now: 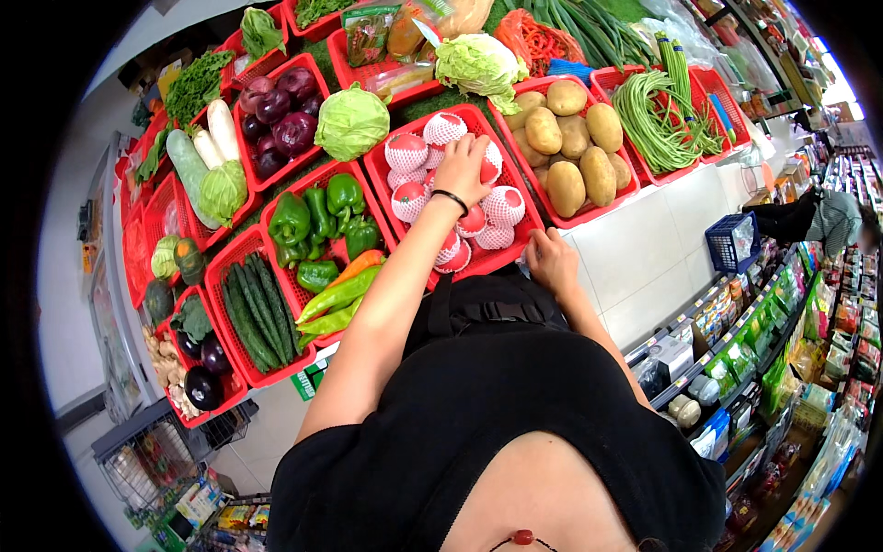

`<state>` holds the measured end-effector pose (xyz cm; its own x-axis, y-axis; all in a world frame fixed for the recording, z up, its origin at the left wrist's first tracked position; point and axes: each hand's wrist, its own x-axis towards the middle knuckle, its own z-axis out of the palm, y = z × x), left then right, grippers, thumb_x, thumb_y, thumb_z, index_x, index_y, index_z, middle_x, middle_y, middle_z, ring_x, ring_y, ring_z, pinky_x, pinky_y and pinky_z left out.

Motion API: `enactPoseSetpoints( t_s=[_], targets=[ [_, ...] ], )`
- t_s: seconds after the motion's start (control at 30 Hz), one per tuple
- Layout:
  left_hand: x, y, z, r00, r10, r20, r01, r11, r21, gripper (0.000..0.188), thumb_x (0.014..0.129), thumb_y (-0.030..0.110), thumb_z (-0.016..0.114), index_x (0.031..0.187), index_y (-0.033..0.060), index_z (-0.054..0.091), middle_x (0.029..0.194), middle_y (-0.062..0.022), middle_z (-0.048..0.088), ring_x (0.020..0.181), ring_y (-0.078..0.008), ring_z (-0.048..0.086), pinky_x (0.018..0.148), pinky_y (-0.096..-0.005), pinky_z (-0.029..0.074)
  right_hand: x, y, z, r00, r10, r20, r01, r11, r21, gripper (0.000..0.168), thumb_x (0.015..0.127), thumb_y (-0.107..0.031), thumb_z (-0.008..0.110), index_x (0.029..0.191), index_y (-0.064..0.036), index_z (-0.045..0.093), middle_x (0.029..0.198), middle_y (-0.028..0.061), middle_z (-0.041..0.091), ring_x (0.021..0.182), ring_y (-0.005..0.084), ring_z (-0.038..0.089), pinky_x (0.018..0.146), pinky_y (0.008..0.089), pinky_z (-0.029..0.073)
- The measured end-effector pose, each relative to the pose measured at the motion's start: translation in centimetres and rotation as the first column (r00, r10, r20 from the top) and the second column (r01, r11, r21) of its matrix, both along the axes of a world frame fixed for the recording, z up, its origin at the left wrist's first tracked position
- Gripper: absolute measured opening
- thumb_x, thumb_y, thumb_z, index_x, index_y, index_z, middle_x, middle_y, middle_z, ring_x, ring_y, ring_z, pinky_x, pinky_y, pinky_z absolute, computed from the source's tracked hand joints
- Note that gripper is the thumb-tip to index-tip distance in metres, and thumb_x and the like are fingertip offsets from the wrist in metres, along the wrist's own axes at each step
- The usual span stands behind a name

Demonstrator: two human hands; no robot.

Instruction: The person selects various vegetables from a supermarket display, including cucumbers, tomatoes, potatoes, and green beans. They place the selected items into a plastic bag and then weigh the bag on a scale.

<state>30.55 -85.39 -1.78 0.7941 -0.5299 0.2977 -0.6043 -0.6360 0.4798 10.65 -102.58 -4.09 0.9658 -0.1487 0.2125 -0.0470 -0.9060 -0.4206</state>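
Note:
My left hand (pixel 463 169), with a dark band at the wrist, reaches over a red plastic crate (pixel 531 219) of round red fruit, possibly tomatoes, in white foam net sleeves. Its fingers rest against one sleeved fruit (pixel 490 163) at the crate's right side; whether they grip it is hidden. Another sleeved fruit (pixel 503 205) lies nearer me. By the crate's near right corner, my right hand (pixel 552 262) is low with its fingers curled. Something clear, like plastic film, shows at its fingertips, but I cannot tell if it is held.
Potatoes (pixel 567 181) fill the crate to the right, with long beans (pixel 648 121) beyond. Green peppers (pixel 321 214) and cucumbers (pixel 255 310) sit to the left. A cabbage (pixel 353 124) lies behind. Stocked shelves (pixel 717 359) line the right; a person (pixel 831 221) bends near a blue basket (pixel 732 241).

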Motion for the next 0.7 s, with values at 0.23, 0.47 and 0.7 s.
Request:
enactPoseSetpoints(
  t_s=[0.23,0.47,0.7],
  targets=[
    [-2.6,2.0,2.0,0.849,-0.188,-0.495,-0.2,0.752,-0.628,0.084,0.063,0.019,0.093,0.13,0.0053,0.044,0.141,-0.0116,0.048,0.128,-0.03,0.054,0.106,-0.0444,0.048,0.1,0.2,-0.1,0.998,-0.011,0.055,0.009,1.0,0.028,0.01,0.088,-0.018,0.065,0.094,-0.011,0.066,0.08,0.0123,0.058,0.066,0.0352,0.064,0.055,0.0476,0.051],
    [-5.6,4.7,6.2,0.391,-0.787,-0.478,-0.435,0.301,-0.849,0.098,0.072,-0.011,0.079,0.154,0.0112,0.03,0.147,-0.0084,0.045,0.132,-0.0218,0.052,0.108,-0.0377,0.048,-0.2,0.2,0.3,0.998,-0.017,0.055,0.016,1.0,0.004,0.01,0.088,-0.018,0.065,0.095,-0.012,0.066,0.078,0.011,0.057,0.065,0.0338,0.063,0.054,0.0461,0.05],
    [-5.1,3.7,5.3,0.585,-0.57,-0.578,-0.326,0.487,-0.81,0.093,0.069,0.004,0.089,0.142,0.008,0.032,0.134,-0.0121,0.05,0.127,-0.0236,0.054,0.103,-0.0381,0.05,-0.1,0.1,0.1,0.998,-0.011,0.063,0.012,1.0,-0.013,0.01,0.088,-0.019,0.065,0.095,-0.012,0.067,0.077,0.0103,0.056,0.064,0.0329,0.062,0.054,0.0455,0.05]
  ],
)
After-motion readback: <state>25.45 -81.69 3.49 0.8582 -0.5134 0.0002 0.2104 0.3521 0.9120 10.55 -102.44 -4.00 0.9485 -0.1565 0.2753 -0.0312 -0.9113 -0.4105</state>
